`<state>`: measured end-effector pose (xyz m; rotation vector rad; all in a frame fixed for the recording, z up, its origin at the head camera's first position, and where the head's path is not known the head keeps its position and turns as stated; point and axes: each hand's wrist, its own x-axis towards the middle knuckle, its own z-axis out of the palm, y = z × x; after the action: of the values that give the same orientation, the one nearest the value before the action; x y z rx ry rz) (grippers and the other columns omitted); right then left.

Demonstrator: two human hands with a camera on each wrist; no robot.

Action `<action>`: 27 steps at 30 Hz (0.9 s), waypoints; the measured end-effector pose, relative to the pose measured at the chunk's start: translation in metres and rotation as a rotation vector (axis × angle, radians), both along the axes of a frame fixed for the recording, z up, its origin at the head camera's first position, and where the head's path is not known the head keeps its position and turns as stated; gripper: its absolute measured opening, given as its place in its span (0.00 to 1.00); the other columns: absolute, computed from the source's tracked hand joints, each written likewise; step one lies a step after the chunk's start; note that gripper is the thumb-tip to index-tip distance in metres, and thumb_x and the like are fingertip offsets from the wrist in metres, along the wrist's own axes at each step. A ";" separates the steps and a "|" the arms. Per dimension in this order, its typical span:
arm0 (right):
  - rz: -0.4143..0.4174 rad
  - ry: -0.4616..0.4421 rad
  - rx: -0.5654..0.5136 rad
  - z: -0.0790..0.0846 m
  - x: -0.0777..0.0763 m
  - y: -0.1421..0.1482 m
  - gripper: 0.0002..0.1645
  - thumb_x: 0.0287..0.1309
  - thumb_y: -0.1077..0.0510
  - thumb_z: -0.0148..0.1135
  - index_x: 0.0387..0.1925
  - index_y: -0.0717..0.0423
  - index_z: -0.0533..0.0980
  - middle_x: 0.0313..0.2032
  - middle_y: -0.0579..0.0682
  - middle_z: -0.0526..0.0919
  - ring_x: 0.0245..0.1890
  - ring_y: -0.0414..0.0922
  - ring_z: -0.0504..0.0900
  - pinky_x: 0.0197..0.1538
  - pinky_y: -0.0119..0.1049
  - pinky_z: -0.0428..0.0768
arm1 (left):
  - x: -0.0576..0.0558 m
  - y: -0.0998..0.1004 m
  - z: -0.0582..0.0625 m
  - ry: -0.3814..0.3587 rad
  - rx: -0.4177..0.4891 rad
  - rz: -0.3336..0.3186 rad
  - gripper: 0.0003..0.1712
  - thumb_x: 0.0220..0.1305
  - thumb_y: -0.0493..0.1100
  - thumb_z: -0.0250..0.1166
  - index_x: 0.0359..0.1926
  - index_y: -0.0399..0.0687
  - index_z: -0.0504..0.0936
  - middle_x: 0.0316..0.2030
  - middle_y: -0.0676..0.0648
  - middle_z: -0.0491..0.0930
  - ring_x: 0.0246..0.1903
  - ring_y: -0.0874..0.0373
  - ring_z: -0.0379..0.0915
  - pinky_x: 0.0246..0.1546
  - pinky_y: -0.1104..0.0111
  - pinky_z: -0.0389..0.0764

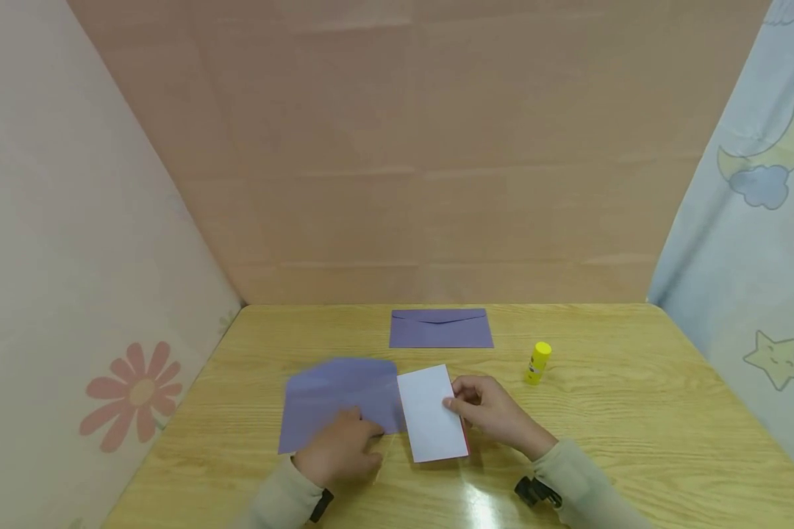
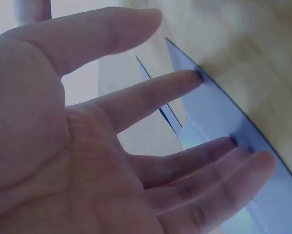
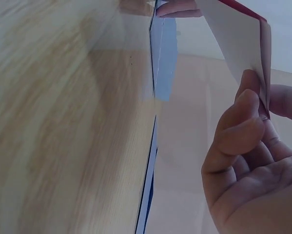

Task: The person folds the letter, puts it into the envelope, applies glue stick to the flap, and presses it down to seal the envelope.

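A purple envelope (image 1: 344,389) with its flap raised lies at the left of the table. My left hand (image 1: 342,448) is over its near edge, and in the left wrist view the straight fingertips (image 2: 228,144) touch the envelope's surface. With thumb and fingers my right hand (image 1: 492,415) pinches the right edge of a white card (image 1: 431,415). Red shows along the card's edges, and in the right wrist view the card (image 3: 238,36) is held up off the table, looking folded or layered. What its hidden face carries cannot be seen.
Farther back lies a second purple envelope (image 1: 441,334), its flap folded down. A yellow glue stick (image 1: 538,363) stands to the right of it. The wooden table (image 1: 622,397) meets a brown backdrop (image 1: 423,184) behind, with patterned cloth (image 1: 721,294) at both sides.
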<state>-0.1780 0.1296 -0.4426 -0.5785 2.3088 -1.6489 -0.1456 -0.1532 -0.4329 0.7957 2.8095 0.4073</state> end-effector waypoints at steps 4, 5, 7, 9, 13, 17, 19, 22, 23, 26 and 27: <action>0.005 0.010 0.001 -0.001 0.000 0.001 0.09 0.67 0.58 0.62 0.38 0.63 0.79 0.26 0.52 0.82 0.23 0.41 0.75 0.27 0.35 0.79 | 0.006 0.016 -0.001 -0.041 -0.013 0.001 0.22 0.53 0.46 0.69 0.51 0.49 0.87 0.33 0.49 0.71 0.33 0.57 0.60 0.32 0.68 0.68; 0.006 0.012 -0.002 -0.002 -0.001 0.001 0.10 0.67 0.58 0.62 0.38 0.63 0.79 0.26 0.52 0.82 0.23 0.40 0.75 0.28 0.35 0.79 | 0.007 0.019 -0.002 -0.047 -0.019 -0.004 0.22 0.53 0.46 0.69 0.52 0.50 0.87 0.34 0.49 0.70 0.33 0.57 0.60 0.32 0.68 0.69; 0.003 0.020 0.003 -0.003 -0.001 0.001 0.10 0.67 0.58 0.62 0.38 0.63 0.79 0.26 0.51 0.82 0.23 0.40 0.75 0.27 0.35 0.79 | 0.009 0.026 -0.003 -0.052 -0.034 -0.012 0.23 0.53 0.47 0.70 0.52 0.53 0.86 0.35 0.49 0.70 0.35 0.57 0.60 0.31 0.68 0.70; -0.009 0.031 0.014 -0.003 -0.002 0.003 0.09 0.68 0.57 0.62 0.37 0.61 0.79 0.26 0.50 0.82 0.22 0.39 0.75 0.27 0.35 0.79 | 0.010 0.032 -0.005 -0.049 -0.042 -0.027 0.22 0.53 0.48 0.71 0.51 0.54 0.87 0.36 0.48 0.70 0.37 0.56 0.61 0.31 0.67 0.70; -0.033 0.064 0.035 -0.004 -0.004 0.006 0.08 0.68 0.57 0.62 0.37 0.59 0.79 0.26 0.49 0.82 0.22 0.42 0.77 0.26 0.37 0.79 | 0.014 0.044 -0.009 -0.017 -0.052 -0.062 0.19 0.53 0.50 0.72 0.48 0.55 0.87 0.38 0.47 0.72 0.40 0.56 0.64 0.32 0.67 0.72; -0.047 0.081 0.047 0.000 -0.005 0.010 0.08 0.68 0.58 0.61 0.38 0.60 0.80 0.30 0.51 0.84 0.26 0.43 0.80 0.27 0.39 0.81 | 0.018 0.055 -0.010 0.016 -0.073 -0.105 0.20 0.53 0.52 0.72 0.48 0.59 0.85 0.41 0.48 0.73 0.42 0.57 0.66 0.36 0.68 0.73; -0.056 0.078 0.045 0.001 -0.006 0.011 0.09 0.69 0.57 0.61 0.39 0.60 0.81 0.32 0.53 0.85 0.28 0.42 0.82 0.29 0.38 0.82 | 0.020 0.061 -0.010 0.011 -0.087 -0.136 0.21 0.54 0.53 0.72 0.51 0.61 0.84 0.43 0.49 0.73 0.42 0.58 0.66 0.36 0.68 0.72; -0.067 0.065 0.033 0.001 -0.007 0.013 0.09 0.69 0.57 0.61 0.40 0.61 0.81 0.35 0.55 0.85 0.31 0.44 0.84 0.31 0.38 0.83 | 0.020 0.067 -0.012 -0.014 -0.084 -0.183 0.21 0.56 0.54 0.72 0.52 0.63 0.83 0.41 0.52 0.71 0.39 0.61 0.63 0.33 0.70 0.69; -0.064 0.055 0.014 0.001 -0.008 0.014 0.10 0.69 0.56 0.61 0.41 0.61 0.81 0.36 0.55 0.85 0.31 0.45 0.84 0.30 0.39 0.84 | 0.020 0.068 -0.012 -0.029 -0.077 -0.198 0.20 0.57 0.54 0.71 0.51 0.64 0.82 0.40 0.53 0.71 0.38 0.62 0.62 0.33 0.70 0.68; -0.066 0.027 -0.006 0.002 -0.008 0.016 0.12 0.70 0.55 0.59 0.42 0.61 0.80 0.37 0.56 0.85 0.32 0.47 0.85 0.30 0.40 0.84 | 0.014 0.065 -0.014 -0.040 -0.027 -0.219 0.18 0.59 0.53 0.71 0.50 0.60 0.83 0.40 0.56 0.73 0.38 0.64 0.64 0.33 0.71 0.68; -0.066 0.018 -0.010 0.002 -0.008 0.016 0.12 0.71 0.55 0.59 0.43 0.62 0.80 0.37 0.56 0.85 0.32 0.48 0.85 0.29 0.40 0.84 | 0.011 0.062 -0.013 -0.026 -0.017 -0.217 0.19 0.58 0.53 0.71 0.51 0.57 0.83 0.41 0.55 0.74 0.39 0.63 0.66 0.35 0.71 0.71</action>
<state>-0.1859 0.1460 -0.4402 -0.5263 2.3575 -1.6926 -0.1344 -0.0914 -0.4462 1.0696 2.6609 0.3541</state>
